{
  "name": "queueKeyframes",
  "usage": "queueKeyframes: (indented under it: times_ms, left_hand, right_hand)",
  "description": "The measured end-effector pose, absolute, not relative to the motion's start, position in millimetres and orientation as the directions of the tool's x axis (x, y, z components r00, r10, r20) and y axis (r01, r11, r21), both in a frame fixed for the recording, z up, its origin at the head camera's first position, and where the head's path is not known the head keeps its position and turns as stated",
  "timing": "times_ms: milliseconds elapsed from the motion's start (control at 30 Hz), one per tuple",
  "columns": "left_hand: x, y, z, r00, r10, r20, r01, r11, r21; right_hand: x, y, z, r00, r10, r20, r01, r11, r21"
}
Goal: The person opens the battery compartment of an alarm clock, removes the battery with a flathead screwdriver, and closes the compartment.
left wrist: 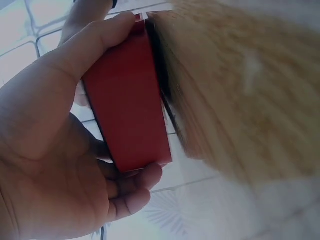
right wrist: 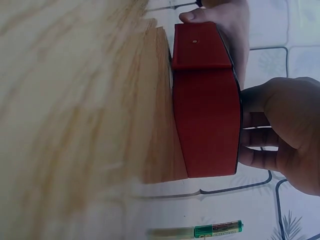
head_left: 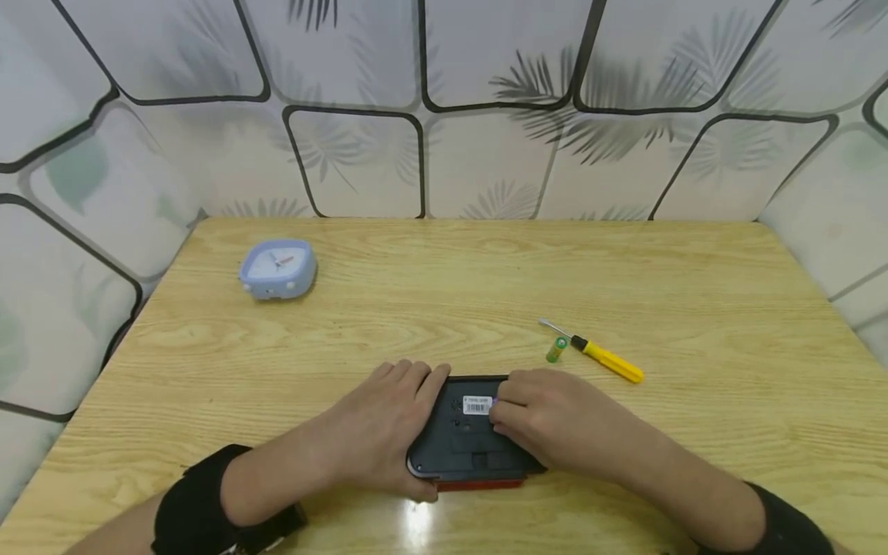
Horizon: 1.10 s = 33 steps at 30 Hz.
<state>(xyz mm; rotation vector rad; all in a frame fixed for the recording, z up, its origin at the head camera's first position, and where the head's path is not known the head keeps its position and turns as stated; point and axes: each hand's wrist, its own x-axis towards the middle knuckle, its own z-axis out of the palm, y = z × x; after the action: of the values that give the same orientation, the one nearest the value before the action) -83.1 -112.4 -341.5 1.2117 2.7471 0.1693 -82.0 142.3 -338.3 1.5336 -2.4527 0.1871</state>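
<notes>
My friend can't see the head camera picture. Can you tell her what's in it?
A person's left hand grips a black-and-red device, black side up, at a wooden table, while the right hand touches that side. Beyond them are a small green battery and a yellow-handled screwdriver; a light blue clock is farther off, to the left.

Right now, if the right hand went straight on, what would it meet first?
The right hand would likely meet the white label on the black side of the box, then the left hand; depth is unclear.
</notes>
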Motion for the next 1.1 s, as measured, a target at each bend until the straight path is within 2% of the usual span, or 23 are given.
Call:
queueKeyframes:
  times_ms: [367,533,833,1100]
  left_hand:
    - [-84,-116,-334,-0.649,0.747,-0.146,0.73,0.665,0.156]
    - [-86,-120,-323,-0.633,0.749,-0.194,0.716,0.662,0.22]
    - [-85,-120,-324,-0.607,0.763,-0.222,0.702,0.645,0.302]
    - [-87,-119,-327,-0.6,0.77,-0.219,0.713,0.638,0.29]
  right_hand:
    - [-83,142,-337,-0.444,-0.861,0.247,-0.885,0.465,0.031]
    - [-83,144,-336,-0.482,-0.846,0.229,-0.868,0.497,0.01]
    - [-79,147,-337,-0.5,-0.845,0.191,-0.863,0.504,-0.029]
    - [-80,145,-336,-0.443,-0.855,0.27,-0.896,0.429,-0.113]
